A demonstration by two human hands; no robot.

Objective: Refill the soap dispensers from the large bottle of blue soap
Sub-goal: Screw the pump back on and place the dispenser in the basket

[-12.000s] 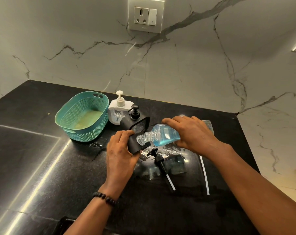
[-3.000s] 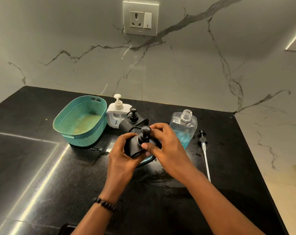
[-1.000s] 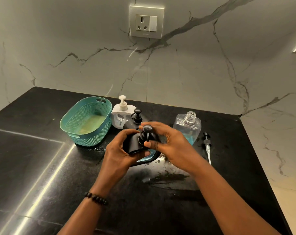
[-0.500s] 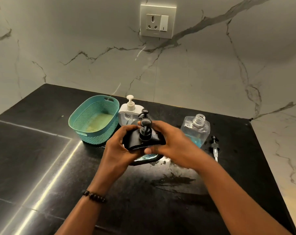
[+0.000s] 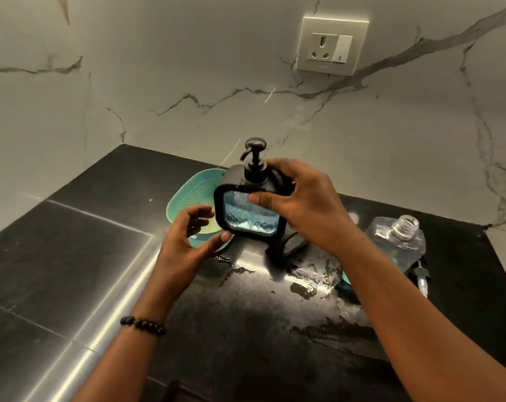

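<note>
The right hand (image 5: 306,204) grasps a black square-bodied soap dispenser (image 5: 247,211) with a clear window, thumb pressed across the front of the window and the fingers wrapped over its top and far side, holding it lifted above the counter. Blue soap shows through that window, and a black pump head (image 5: 254,158) sits screwed on top, its spout pointing left. The left hand (image 5: 188,242) is loosely cupped just beside the dispenser's lower left corner, the thumb tip touching that corner and the curled fingers clear of the body, so it is not grasping anything; a black bead bracelet (image 5: 143,326) circles its wrist. Behind the dispenser sits a teal perforated plastic basket (image 5: 188,198), partly hidden. To the right, on the glossy black stone counter (image 5: 72,256), stands the large clear plastic bottle (image 5: 396,245), uncapped, with a little blue soap low inside; a loose black pump with a white tube (image 5: 421,278) lies at its right side. Wet smears (image 5: 306,285) glisten on the counter below the hands. On the white veined marble wall (image 5: 159,82) is a white socket and switch plate (image 5: 331,46). No label or writing is legible anywhere.
</note>
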